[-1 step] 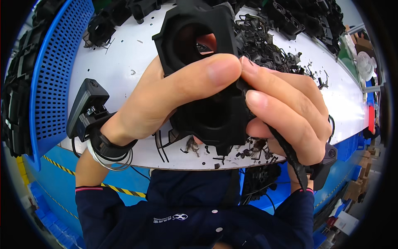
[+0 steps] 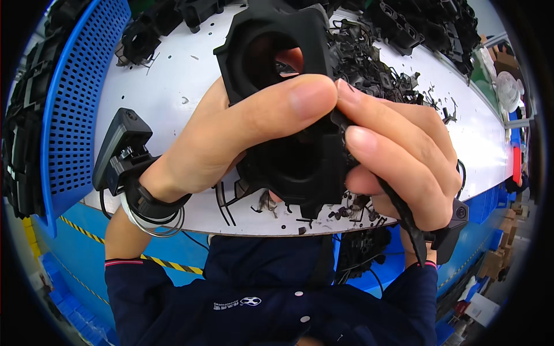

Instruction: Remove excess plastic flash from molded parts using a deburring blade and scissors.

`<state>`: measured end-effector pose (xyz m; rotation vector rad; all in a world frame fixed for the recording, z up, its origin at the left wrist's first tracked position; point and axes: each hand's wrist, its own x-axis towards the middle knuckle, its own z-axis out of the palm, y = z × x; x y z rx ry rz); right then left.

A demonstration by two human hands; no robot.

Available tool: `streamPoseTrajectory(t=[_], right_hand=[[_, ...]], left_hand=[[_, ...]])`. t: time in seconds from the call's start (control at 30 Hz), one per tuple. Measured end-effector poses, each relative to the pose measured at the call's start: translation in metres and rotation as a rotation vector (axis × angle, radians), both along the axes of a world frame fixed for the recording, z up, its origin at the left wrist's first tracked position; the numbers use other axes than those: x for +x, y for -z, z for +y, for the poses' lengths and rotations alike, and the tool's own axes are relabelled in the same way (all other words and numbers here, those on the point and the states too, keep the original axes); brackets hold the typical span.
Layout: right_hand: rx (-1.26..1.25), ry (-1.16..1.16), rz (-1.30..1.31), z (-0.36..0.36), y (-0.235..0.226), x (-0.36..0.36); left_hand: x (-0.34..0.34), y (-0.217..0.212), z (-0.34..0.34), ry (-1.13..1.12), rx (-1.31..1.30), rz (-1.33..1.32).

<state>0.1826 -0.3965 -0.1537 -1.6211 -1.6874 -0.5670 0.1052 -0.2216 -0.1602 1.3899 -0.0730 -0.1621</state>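
A black moulded plastic part with two large round openings is held up over the table, close in front of me. My left hand is closed around it, the thumb lying across the web between the openings. At the part's right edge is my right hand, fingers bent around a slim black tool whose tapered end hangs out below the palm. The right fingertips meet the left thumb tip at that edge. The tool's upper end is hidden by fingers and part.
A white table lies below, with a heap of black plastic scraps behind my right hand. More black parts stand along the far side. At the left is a blue perforated basket; small trimmings litter the near edge.
The black part and my right fingers have shifted very slightly to the right. Both grips stay the same.
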Motion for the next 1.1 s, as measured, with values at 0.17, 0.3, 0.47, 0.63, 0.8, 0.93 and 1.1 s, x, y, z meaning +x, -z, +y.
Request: streamPoseTrajectory(t=[0.17,0.3,0.47,0.63,0.8,0.93,1.1], right_hand=[[-0.066,-0.192,0.464,-0.007,-0.007,0.006],[-0.008,-0.079,0.97,-0.009,-0.01,-0.004],[0.012,-0.116,1.053,-0.003,-0.012,-0.009],[-0.067,-0.134,0.289,-0.005,-0.008,0.011],[-0.126,-0.106,0.123,-0.005,-0.011,0.011],[-0.161,-0.068,0.126,-0.007,-0.013,0.009],[-0.181,-0.032,0.188,-0.009,-0.013,0.003]], left_hand=[[-0.003,-0.005,-0.004,0.0,-0.026,0.031],[0.0,-0.01,-0.006,-0.011,-0.251,0.111],[-0.002,-0.009,-0.004,-0.008,-0.259,0.103],[-0.002,-0.008,-0.003,-0.061,-0.294,0.057],[0.0,-0.007,-0.011,-0.108,-0.296,0.05],[0.002,-0.007,-0.008,-0.054,-0.317,0.065],[0.001,-0.006,-0.006,0.006,-0.236,0.03]])
